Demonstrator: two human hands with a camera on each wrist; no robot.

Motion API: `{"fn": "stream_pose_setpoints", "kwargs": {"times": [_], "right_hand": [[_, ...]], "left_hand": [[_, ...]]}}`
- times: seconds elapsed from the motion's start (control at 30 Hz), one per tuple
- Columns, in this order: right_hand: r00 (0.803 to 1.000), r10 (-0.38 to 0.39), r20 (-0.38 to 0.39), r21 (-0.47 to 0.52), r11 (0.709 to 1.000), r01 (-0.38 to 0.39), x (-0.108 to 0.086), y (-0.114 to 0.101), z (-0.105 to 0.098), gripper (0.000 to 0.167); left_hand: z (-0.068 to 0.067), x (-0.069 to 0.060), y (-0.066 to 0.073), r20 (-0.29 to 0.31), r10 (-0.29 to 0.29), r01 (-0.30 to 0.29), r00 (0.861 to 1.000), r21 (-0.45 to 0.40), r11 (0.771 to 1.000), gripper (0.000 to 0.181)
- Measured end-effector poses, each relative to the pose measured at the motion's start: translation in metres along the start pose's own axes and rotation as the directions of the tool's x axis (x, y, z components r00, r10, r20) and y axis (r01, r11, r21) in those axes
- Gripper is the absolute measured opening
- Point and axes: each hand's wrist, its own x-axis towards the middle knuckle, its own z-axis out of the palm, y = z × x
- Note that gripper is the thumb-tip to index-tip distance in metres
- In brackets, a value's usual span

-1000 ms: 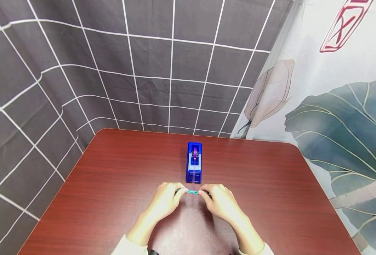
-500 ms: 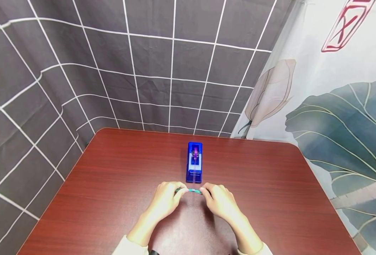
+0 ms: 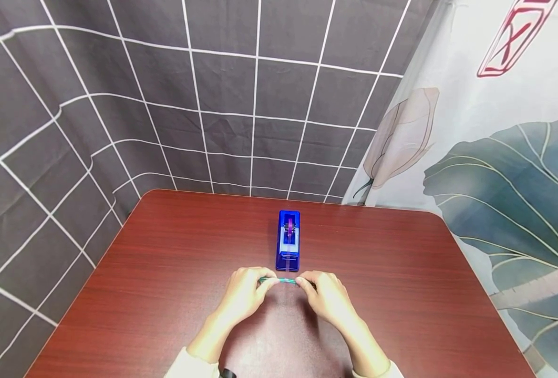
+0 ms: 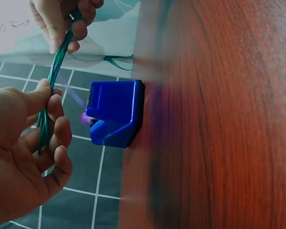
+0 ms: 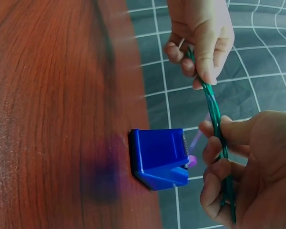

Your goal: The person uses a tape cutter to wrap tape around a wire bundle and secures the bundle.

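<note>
Both hands hold a thin bundle of green wires [image 3: 287, 281] above the table, in front of a blue tape dispenser [image 3: 282, 260]. The left hand [image 3: 243, 291] pinches one end between thumb and fingers, and the right hand [image 3: 328, 296] pinches the other. In the left wrist view loose ends of the green bundle [image 4: 57, 64] poke out past the palm. A sheer purple tape strip [image 5: 197, 138] runs from the dispenser to the middle of the bundle, between the hands. Whether it wraps fully round the bundle I cannot tell.
The dispenser carries a small purple tape roll [image 3: 290, 227] and has a toothed cutting edge [image 5: 185, 142] facing up. Beneath is a reddish-brown wooden table [image 3: 189, 236]. A grey checked curtain [image 3: 222, 131] hangs behind, and a leaf-printed curtain [image 3: 506, 184] hangs at the right.
Half a second ago the bundle was slightly bowed; now it lies straighter between the hands. Both hands have shifted a little toward the dispenser, which stays in place.
</note>
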Motion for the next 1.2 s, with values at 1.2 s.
{"fn": "stream_pose_setpoints", "kwargs": {"times": [1.2], "right_hand": [[0.997, 0.000, -0.073, 0.094, 0.996, 0.007, 0.0027, 0.0081, 0.0047, 0.005]], "left_hand": [[0.0002, 0.0049, 0.0030, 0.012, -0.006, 0.006, 1.000, 0.051, 0.999, 0.007]]}}
